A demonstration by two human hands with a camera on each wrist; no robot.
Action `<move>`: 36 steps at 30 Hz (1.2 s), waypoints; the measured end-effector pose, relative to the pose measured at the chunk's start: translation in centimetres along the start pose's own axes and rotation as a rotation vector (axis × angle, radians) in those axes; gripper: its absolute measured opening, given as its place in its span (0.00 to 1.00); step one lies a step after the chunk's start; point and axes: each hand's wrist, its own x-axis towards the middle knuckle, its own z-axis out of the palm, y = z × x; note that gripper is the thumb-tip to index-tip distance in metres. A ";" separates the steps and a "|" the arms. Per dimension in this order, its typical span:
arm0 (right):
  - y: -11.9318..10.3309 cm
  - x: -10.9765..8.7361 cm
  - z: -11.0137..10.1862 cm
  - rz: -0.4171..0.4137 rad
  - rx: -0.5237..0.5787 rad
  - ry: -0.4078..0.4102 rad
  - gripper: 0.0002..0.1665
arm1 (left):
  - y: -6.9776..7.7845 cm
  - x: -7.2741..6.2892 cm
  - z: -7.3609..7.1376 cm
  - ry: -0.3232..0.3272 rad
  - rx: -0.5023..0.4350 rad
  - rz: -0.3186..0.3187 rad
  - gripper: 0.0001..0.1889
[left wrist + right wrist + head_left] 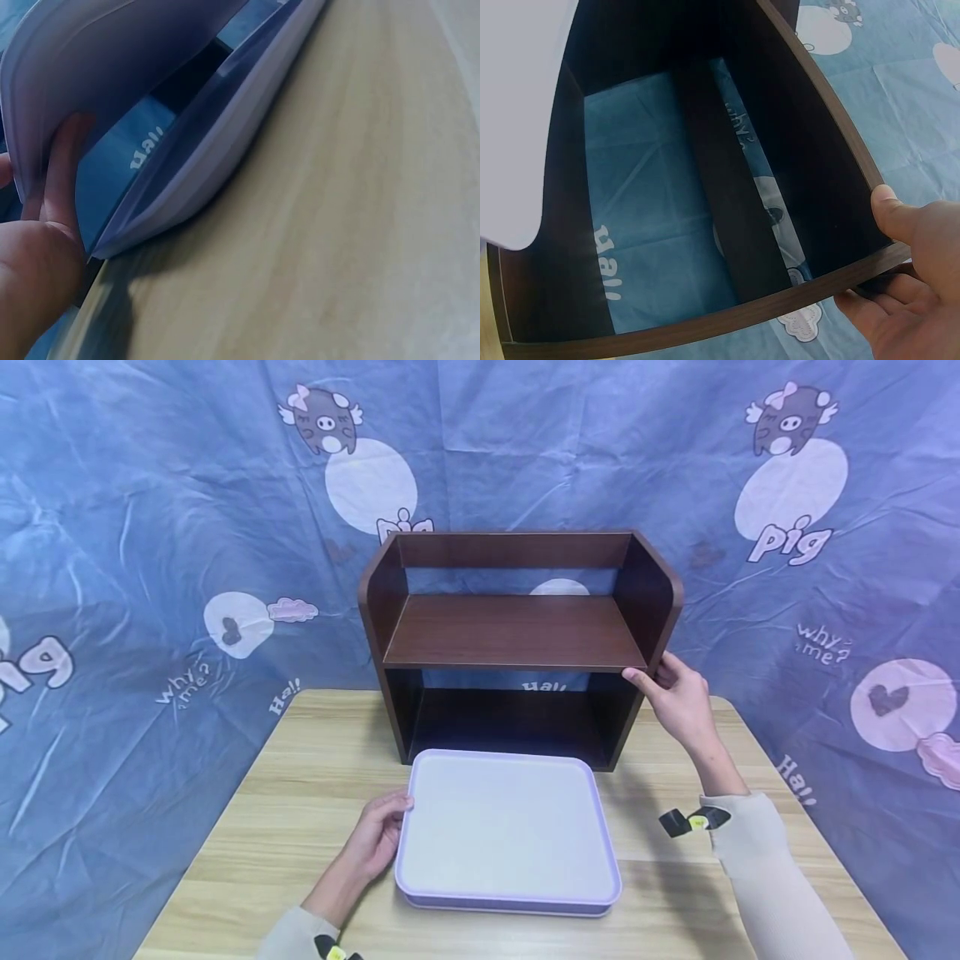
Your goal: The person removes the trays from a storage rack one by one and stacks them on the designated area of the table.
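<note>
A shallow white tray (510,827) with a pale purple rim is held up at its left edge by my left hand (378,835). The thumb lies at the rim and the fingers reach underneath. The left wrist view shows a gap between this tray and a second, similar tray (225,142) below it, which rests near the tabletop. My right hand (684,702) grips the right side of a dark brown two-tier wooden shelf (517,631). Its thumb (885,196) presses the front edge of a board, while the other fingers curl behind the side panel.
The shelf stands at the back of a light wood-grain table (315,777), just behind the trays. A blue printed cloth (180,510) hangs behind and at both sides of the table. Both levels of the shelf show through to this cloth.
</note>
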 end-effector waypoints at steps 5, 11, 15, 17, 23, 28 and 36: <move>-0.1 -0.1 0.0 -0.003 0.004 0.004 0.37 | -0.4 0.0 -0.2 -0.005 0.014 -0.004 0.16; -0.2 -0.2 0.0 -0.005 0.006 0.007 0.36 | -0.6 -0.2 -0.2 0.003 0.016 -0.043 0.16; -0.3 -0.2 0.0 -0.003 0.008 0.011 0.36 | -0.6 -0.2 -0.3 -0.012 0.022 -0.056 0.17; -0.3 -0.2 0.0 -0.001 0.008 0.009 0.36 | -0.6 -0.3 -0.4 -0.025 0.019 -0.059 0.17; -0.2 -0.1 0.1 0.000 0.005 0.002 0.36 | -0.6 -0.4 -0.5 -0.033 0.011 -0.087 0.16; -0.5 -0.1 0.0 0.000 -0.004 0.009 0.35 | -0.4 -0.3 -0.5 -0.022 0.049 -0.124 0.15; -0.6 0.1 -0.1 0.006 -0.011 0.005 0.35 | 0.2 -0.4 -0.5 0.016 0.262 -0.124 0.24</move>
